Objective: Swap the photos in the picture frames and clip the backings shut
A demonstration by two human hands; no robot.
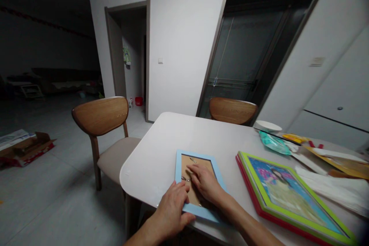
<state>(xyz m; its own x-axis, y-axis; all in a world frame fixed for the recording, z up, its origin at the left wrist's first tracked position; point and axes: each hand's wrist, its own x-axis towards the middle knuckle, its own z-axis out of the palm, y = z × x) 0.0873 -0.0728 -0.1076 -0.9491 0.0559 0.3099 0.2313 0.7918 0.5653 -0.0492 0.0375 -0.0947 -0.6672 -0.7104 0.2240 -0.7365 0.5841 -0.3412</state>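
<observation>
A light blue picture frame (pixel 178 167) lies back side up near the edge of the white table (pixel 161 142). Its brown backing board (pixel 187 166) has small metal clips (pixel 192 160) around the sides. My left hand (pixel 174 205) grips the lower left corner, fingers over the left side and thumb at the bottom edge. My right hand (pixel 206 182) rests on the backing board with its fingers slightly bent and nothing visible in them. Parts of the frame's lower right are hidden under my right hand and forearm.
Right of the blue frame lies a stack with a green picture frame (pixel 250 167) above a red one (pixel 255 200). Beyond are a white bowl (pixel 268 126), a teal packet (pixel 273 143) and wrapping papers (pixel 331 184). Wooden chairs (pixel 100 115) stand at the table's left and far sides.
</observation>
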